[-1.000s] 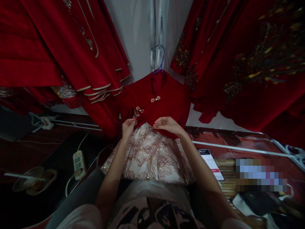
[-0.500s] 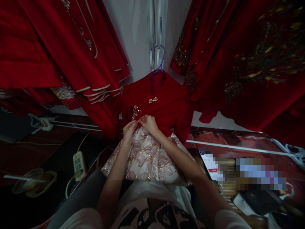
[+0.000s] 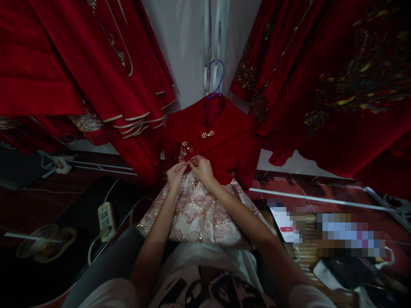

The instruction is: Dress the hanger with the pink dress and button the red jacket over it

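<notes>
A red long-sleeved top (image 3: 224, 147) hangs on a purple hanger (image 3: 219, 83) in front of me, with a pale pink and gold brocade skirt (image 3: 205, 218) below it. Near its lower hem, my left hand (image 3: 175, 174) and my right hand (image 3: 202, 167) meet, both with fingers pinched on a small beaded ornament (image 3: 189, 161). The fingers partly cover it. Just above them on the fabric sits a beaded flower brooch-like piece (image 3: 184, 149) with a dangling part. Under the collar is a pearl flower clasp (image 3: 208, 134).
Red garments with pale edging (image 3: 128, 85) hang at the left, and red embroidered garments (image 3: 289, 107) at the right. A power strip (image 3: 106, 221) and a plastic cup with a straw (image 3: 35, 240) lie at the left. A phone (image 3: 284, 224) rests on a slatted wooden surface at the right.
Both hands stay pinched at the same place near the hem, with only slight finger movement. The whole view has shifted a little.
</notes>
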The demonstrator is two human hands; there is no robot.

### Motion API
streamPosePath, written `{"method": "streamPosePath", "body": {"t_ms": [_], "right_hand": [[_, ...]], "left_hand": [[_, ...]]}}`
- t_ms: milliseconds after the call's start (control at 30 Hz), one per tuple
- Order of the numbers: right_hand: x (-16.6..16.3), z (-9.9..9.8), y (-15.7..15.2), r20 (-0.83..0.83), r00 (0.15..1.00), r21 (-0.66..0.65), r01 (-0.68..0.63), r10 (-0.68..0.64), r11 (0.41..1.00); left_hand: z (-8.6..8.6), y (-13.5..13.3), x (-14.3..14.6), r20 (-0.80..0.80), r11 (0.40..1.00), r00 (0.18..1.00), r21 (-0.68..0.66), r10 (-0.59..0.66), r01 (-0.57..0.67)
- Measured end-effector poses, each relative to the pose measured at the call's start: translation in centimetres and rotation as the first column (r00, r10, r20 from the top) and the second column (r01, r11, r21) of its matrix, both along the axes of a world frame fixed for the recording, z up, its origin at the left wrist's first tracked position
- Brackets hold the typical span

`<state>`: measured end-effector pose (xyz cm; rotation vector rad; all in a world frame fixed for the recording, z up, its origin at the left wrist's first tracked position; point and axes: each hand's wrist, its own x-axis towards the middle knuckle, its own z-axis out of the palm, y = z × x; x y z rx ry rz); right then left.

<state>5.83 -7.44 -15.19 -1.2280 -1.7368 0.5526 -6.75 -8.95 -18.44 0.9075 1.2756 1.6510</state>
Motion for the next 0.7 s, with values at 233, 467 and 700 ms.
{"method": "streamPosePath", "body": {"t_ms": [233, 467, 700], "right_hand": [[0.0, 0.5, -0.3, 0.018, 0.999, 0.029, 0.026, -0.026, 0.999], [1.1, 2.0, 0.6, 0.085, 0.994, 0.004, 0.065, -0.066, 0.998], [3.9, 2.6, 1.9, 0.084, 0.996, -0.031, 0.014, -0.012, 0.999]], "left_hand": [[0.2, 0.6, -0.5, -0.066, 1.000, 0.998, -0.002, -0.008, 0.008], [2.0, 1.1, -0.2, -0.257, 0.996, 0.962, -0.008, -0.087, 0.088], [2.6, 2.8, 2.9, -0.184, 0.999, 0.983, -0.044, -0.026, 0.018]]}}
